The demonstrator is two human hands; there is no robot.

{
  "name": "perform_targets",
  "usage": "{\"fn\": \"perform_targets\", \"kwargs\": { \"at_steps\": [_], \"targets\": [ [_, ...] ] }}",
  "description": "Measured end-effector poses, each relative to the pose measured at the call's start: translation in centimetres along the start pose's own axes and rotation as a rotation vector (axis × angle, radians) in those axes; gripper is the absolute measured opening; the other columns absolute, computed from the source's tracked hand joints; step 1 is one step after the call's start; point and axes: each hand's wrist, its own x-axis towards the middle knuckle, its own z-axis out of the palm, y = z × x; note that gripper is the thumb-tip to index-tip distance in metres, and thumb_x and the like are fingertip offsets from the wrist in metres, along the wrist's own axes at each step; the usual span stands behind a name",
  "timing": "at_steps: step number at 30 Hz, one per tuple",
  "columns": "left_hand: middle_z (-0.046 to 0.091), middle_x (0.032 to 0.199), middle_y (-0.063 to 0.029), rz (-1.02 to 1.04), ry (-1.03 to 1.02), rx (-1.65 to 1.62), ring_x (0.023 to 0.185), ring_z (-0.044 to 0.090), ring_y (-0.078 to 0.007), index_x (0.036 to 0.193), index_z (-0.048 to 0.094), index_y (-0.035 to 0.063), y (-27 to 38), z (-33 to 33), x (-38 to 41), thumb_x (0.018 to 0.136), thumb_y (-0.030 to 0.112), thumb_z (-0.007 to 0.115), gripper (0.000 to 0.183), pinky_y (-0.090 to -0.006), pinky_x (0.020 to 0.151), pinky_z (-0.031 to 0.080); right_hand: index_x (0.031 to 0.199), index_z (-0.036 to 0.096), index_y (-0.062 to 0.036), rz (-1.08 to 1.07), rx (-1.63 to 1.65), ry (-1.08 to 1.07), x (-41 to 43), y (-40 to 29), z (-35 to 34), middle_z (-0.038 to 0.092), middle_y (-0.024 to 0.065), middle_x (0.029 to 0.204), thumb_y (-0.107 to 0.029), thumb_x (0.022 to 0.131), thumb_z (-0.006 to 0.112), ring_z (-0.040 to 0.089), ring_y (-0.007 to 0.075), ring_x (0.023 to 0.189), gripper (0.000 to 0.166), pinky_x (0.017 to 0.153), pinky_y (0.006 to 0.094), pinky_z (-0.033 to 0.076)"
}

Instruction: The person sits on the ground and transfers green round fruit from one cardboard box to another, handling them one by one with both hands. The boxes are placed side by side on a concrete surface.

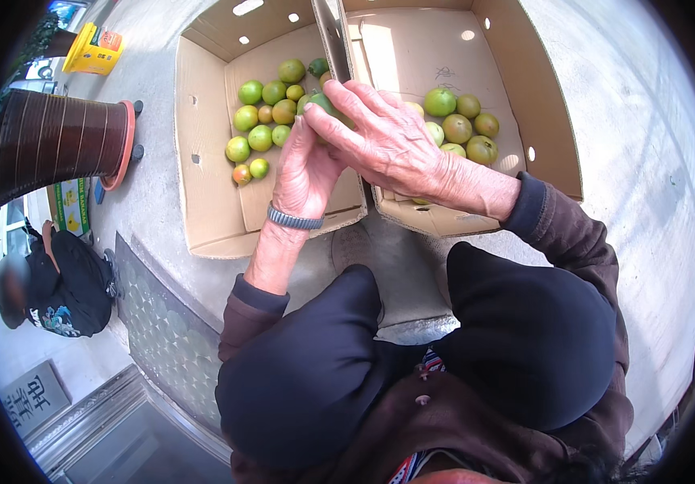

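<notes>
My left hand [305, 184], with a grey banded bracelet or watch on its wrist, and my right hand [392, 136] meet over the inner walls of two cardboard boxes. Between them they cup a green tomato [323, 106], partly hidden by my right fingers. Below, in the left cardboard box [208, 212], lie several green tomatoes [260, 138], some turning orange. More greenish tomatoes [457, 129] rest in the right cardboard box [547, 121], partly behind my right wrist.
To the left, a large brown plant pot [63, 142] stands on a wheeled base, with a yellow bucket [96, 49] beyond it. A person in dark clothes [75, 290] sits or crouches near a banana carton [72, 206]. A patterned mat [172, 339] lies on the concrete floor.
</notes>
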Motion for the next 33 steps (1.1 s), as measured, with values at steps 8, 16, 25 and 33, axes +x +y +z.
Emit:
{"fn": "perform_targets", "kwargs": {
  "at_steps": [8, 16, 25, 33],
  "targets": [
    [0.045, 0.127, -0.0275, 0.015, -0.086, 0.334, 0.111, 0.054, -0.0399, 0.135, 0.031, -0.0005, 2.9, 1.2, -0.8, 0.095, 0.028, 0.05, 0.052, -0.0451, 0.093, 0.048, 0.115, 0.052, -0.0053, 0.292, 0.064, -0.11, -1.2, 6.0, -6.6, 0.054, 0.0157, 0.107, -0.011, 0.065, 0.066, 0.056, 0.0323, 0.1, 0.052, 0.083, 0.039, 0.048],
    [0.052, 0.12, -0.0264, -0.009, 0.044, 0.4, 0.11, 0.055, -0.0367, 0.131, 0.036, -0.0016, 3.7, -6.1, 1.5, 0.097, 0.024, 0.043, 0.043, -0.0455, 0.094, 0.047, 0.1, 0.05, 0.0046, 0.932, 0.11, -1.271, -14.3, 12.9, -7.1, 0.058, 0.0172, 0.088, -0.022, 0.063, 0.072, 0.059, 0.0261, 0.08, 0.051, 0.064, 0.0345, 0.047],
    [0.056, 0.112, -0.0245, -0.012, 0.117, 0.387, 0.099, 0.062, -0.0343, 0.126, 0.041, -0.002, 3.4, -7.0, 1.4, 0.094, 0.019, 0.051, 0.039, -0.043, 0.086, 0.053, 0.106, 0.046, 0.0086, 1.122, 0.217, -1.088, -20.1, 11.5, -2.0, 0.059, 0.0201, 0.088, -0.028, 0.068, 0.074, 0.061, 0.0283, 0.079, 0.06, 0.065, 0.0382, 0.048],
    [0.058, 0.104, -0.0224, 0.101, 0.415, 0.548, 0.086, 0.065, -0.031, 0.123, 0.043, -0.0031, 6.8, -10.5, 2.8, 0.088, 0.015, 0.062, 0.043, -0.0373, 0.072, 0.057, 0.09, 0.051, 0.0042, 1.011, 0.082, -1.069, -17.6, 10.1, -3.0, 0.061, 0.0187, 0.077, -0.024, 0.066, 0.077, 0.064, 0.0258, 0.066, 0.045, 0.055, 0.038, 0.05]
  ]
}}
